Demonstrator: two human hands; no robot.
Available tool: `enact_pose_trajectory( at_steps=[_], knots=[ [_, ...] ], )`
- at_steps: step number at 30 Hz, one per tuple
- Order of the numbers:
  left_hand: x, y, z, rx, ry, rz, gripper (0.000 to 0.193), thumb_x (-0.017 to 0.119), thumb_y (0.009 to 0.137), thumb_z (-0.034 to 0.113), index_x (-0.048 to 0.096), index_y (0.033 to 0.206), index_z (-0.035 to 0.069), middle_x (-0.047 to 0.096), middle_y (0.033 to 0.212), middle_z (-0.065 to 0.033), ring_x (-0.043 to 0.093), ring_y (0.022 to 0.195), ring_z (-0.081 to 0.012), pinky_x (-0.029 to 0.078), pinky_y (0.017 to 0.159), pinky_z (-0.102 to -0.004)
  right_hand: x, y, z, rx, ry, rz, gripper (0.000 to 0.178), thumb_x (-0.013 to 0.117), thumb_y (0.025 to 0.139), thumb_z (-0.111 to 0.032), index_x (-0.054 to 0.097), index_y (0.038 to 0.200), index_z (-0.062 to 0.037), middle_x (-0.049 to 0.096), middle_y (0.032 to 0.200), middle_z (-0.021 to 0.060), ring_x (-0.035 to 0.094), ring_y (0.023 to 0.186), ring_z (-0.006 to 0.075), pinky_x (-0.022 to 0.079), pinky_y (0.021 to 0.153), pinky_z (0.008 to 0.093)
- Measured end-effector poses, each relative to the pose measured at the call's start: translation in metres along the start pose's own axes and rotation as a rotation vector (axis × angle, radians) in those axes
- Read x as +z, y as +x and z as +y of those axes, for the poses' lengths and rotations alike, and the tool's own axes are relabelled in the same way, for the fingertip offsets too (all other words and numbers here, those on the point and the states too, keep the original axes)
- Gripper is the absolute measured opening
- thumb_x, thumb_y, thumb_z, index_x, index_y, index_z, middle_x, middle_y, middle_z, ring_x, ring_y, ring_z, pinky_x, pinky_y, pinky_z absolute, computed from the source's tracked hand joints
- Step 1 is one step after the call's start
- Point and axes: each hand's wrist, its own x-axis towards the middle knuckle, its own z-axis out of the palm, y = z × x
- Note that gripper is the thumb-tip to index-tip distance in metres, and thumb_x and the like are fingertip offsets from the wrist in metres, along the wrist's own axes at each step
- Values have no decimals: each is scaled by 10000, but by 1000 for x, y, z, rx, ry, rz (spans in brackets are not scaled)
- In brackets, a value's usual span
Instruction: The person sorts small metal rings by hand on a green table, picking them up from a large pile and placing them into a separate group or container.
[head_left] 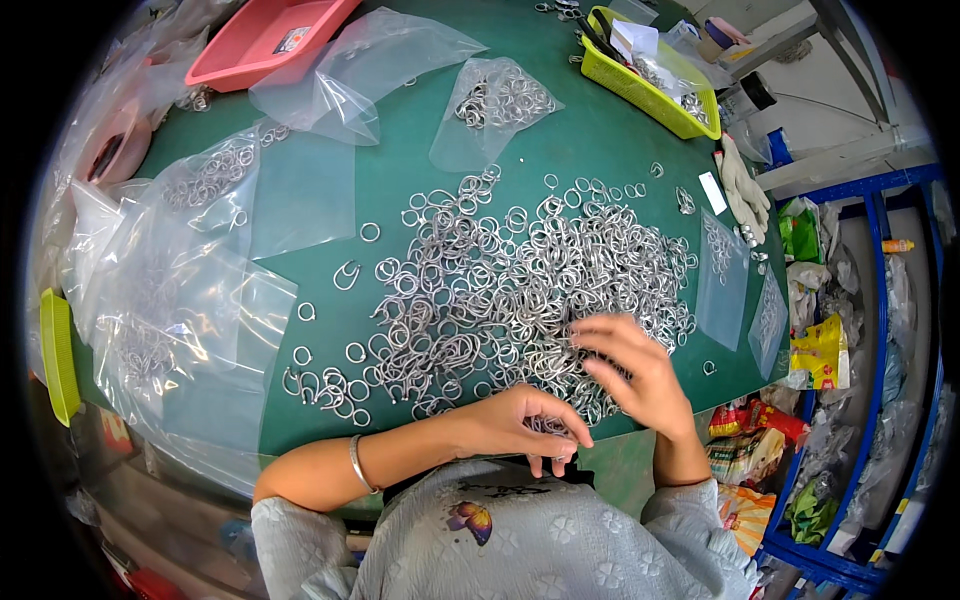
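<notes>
A wide heap of small silver metal rings (560, 260) covers the middle of the green table (330, 190). Close to the table's near edge, my left hand (520, 422) is curled with its palm inward, and a few metal rings (546, 425) show between its thumb and fingers. My right hand (640, 375) reaches over the near right part of the heap. Its fingers are bent but apart, with the tips at the rings, and nothing shows gripped between them.
Clear plastic bags (190, 310) holding rings lie on the left. Another bag of rings (495, 105) sits behind the heap. A pink tray (270, 45) and a yellow-green basket (650, 85) stand at the back. Gloves (740, 185) lie right, beside a blue shelf (868, 430).
</notes>
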Motion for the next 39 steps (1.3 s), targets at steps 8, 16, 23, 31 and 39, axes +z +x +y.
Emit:
enact_pose_trajectory(
  at_steps=[8, 16, 23, 31, 39],
  knots=[
    [1, 1, 1, 15, -8, 3, 198, 619, 901, 93, 644, 1054, -31, 647, 882, -85, 660, 790, -146, 549, 582, -247, 5, 50, 30, 18, -457, 331, 173, 692, 786, -87, 639, 938, -24, 543, 997, 103, 487, 952, 279, 370, 836, 386],
    [1, -1, 3, 1, -12, 8, 201, 621, 902, 100, 646, 1055, -28, 652, 876, -85, 660, 785, -143, 542, 584, -244, 2, 59, 36, 10, -561, 243, 179, 714, 769, -139, 617, 872, -31, 520, 1058, 104, 475, 1032, 288, 340, 880, 413],
    [1, 0, 4, 0, -22, 12, 202, 619, 902, 103, 647, 1057, -23, 655, 857, -85, 655, 772, -139, 539, 589, -241, -14, 49, 29, -16, -501, 88, 173, 725, 731, -122, 622, 850, -50, 516, 1184, 121, 434, 1187, 316, 301, 987, 445],
    [2, -1, 7, -17, -29, 6, 200, 618, 898, 98, 648, 1060, -16, 653, 852, -83, 653, 771, -143, 535, 585, -242, -19, 44, 41, -18, -369, 128, 135, 681, 750, -74, 615, 864, -47, 537, 1214, 106, 453, 1188, 315, 300, 1011, 428],
    [1, -2, 7, -14, -50, 10, 199, 620, 896, 95, 649, 1063, -9, 649, 849, -80, 654, 772, -147, 528, 584, -242, -4, 50, 31, -173, -188, 55, 318, 754, 731, -172, 628, 999, -56, 543, 1184, 82, 475, 1177, 297, 319, 1006, 426]
  ],
)
